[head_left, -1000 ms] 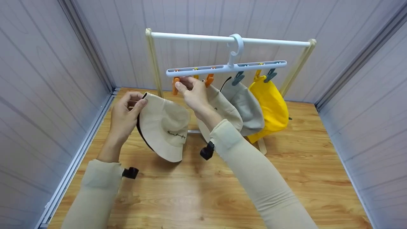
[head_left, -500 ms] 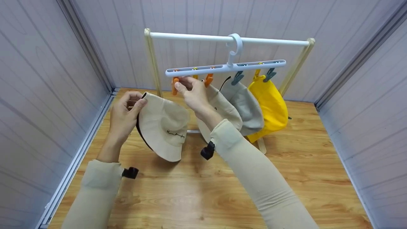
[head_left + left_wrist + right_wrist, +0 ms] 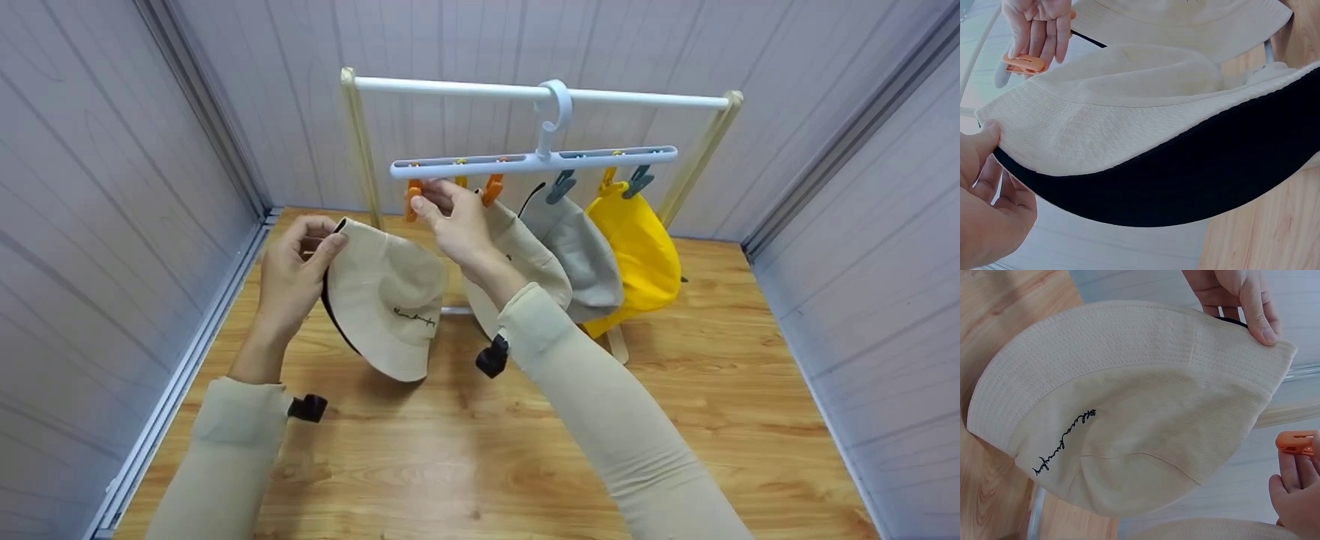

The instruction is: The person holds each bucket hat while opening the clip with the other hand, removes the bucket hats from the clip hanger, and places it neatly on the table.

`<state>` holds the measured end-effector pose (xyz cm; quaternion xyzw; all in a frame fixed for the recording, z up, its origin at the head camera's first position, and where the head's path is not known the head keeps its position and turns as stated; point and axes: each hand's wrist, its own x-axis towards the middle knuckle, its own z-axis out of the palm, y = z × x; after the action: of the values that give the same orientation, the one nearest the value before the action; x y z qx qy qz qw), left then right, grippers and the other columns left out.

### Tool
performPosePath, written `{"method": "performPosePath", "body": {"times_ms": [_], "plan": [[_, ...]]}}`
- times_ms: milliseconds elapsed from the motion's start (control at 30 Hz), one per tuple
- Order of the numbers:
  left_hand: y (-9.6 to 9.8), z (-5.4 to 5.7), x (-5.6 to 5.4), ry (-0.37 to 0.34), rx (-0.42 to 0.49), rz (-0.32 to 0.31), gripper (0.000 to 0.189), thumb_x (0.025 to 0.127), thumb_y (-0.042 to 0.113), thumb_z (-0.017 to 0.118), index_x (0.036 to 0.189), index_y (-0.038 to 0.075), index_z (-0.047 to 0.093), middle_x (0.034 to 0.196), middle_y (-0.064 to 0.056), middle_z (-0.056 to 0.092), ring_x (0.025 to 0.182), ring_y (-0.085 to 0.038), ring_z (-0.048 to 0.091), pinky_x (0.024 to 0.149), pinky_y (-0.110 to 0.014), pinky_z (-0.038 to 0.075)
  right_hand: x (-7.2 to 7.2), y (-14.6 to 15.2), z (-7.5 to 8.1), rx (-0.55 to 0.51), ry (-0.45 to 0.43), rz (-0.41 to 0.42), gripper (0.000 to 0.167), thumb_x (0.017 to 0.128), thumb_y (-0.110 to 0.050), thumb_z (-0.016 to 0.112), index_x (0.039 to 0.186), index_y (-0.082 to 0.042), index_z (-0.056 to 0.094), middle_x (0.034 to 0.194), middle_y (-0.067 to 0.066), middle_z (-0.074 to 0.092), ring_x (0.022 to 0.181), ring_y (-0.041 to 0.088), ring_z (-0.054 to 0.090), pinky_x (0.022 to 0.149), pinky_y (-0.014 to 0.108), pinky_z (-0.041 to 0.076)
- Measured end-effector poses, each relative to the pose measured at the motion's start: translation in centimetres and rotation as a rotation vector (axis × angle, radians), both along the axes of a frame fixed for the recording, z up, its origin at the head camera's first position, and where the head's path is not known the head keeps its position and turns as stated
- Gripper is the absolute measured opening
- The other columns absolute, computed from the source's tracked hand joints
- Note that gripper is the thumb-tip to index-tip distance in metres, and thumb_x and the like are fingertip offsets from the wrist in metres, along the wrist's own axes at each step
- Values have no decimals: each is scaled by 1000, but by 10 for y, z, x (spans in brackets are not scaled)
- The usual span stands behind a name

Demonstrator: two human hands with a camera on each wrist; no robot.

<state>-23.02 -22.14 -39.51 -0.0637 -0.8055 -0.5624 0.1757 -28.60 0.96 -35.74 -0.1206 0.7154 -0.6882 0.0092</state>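
Observation:
My left hand (image 3: 296, 266) pinches the brim of a cream bucket hat (image 3: 394, 300) between thumb and fingers, so it hangs down to the right. The right wrist view shows dark script lettering on the hat's crown; the left wrist view shows its black lining (image 3: 1202, 169). My right hand (image 3: 459, 221) pinches the leftmost orange clothespin (image 3: 412, 201) under a pale blue clip hanger (image 3: 510, 163). That clothespin has no fabric in it. Behind the right wrist hangs a second cream hat (image 3: 529, 259), partly hidden.
A grey hat (image 3: 577, 251) and a yellow hat (image 3: 637, 251) hang from clips to the right. The hanger hooks over the white rod (image 3: 450, 87) of a wooden-post rack. Wood-grain floor (image 3: 420, 472) lies below; panel walls (image 3: 862, 315) stand on the sides and back.
Both hands keep their grips on the hat and the orange clothespin. The hanger bar tilts very slightly, its right end a little lower.

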Motion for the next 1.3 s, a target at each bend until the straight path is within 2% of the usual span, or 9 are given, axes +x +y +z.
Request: {"method": "performPosePath", "body": {"times_ms": [400, 800, 1033, 1200, 1300], "plan": [[2, -6, -4, 16, 16, 6, 30, 104, 30, 72, 115, 3, 67, 104, -3, 68, 95, -17, 65, 72, -23, 56, -3, 5, -7, 6, 45, 38, 47, 106, -7, 64, 150, 6, 52, 143, 20, 64, 132, 24, 63, 106, 25, 52], [4, -14, -10, 47, 78, -32, 29, 104, 27, 73, 117, 2, 67, 104, -2, 66, 94, -18, 64, 72, -25, 55, 2, 20, -15, 119, 177, 75, 47, 106, -9, 66, 150, 1, 54, 142, 18, 66, 131, 24, 65, 107, 25, 52], [8, -14, -1, 56, 115, -27, 28, 103, 23, 74, 117, 1, 67, 103, -1, 65, 91, -18, 63, 71, -25, 54, 13, 36, -23, 177, 276, 105, 43, 106, -8, 65, 147, 2, 57, 143, 18, 66, 132, 26, 64, 110, 28, 51], [12, -9, 8, 58, 121, -37, 29, 103, 25, 73, 117, 1, 66, 102, -2, 64, 89, -18, 61, 68, -25, 52, 21, 55, -26, 191, 294, 77, 39, 105, -11, 67, 143, -1, 63, 138, 15, 68, 127, 20, 65, 109, 28, 51], [16, -6, 11, 64, 123, -48, 29, 103, 26, 73, 117, 1, 66, 102, -3, 64, 87, -19, 61, 64, -25, 51, 24, 70, -29, 182, 290, 51, 37, 104, -11, 69, 140, -3, 65, 133, 14, 70, 125, 23, 66, 108, 30, 53]]}}
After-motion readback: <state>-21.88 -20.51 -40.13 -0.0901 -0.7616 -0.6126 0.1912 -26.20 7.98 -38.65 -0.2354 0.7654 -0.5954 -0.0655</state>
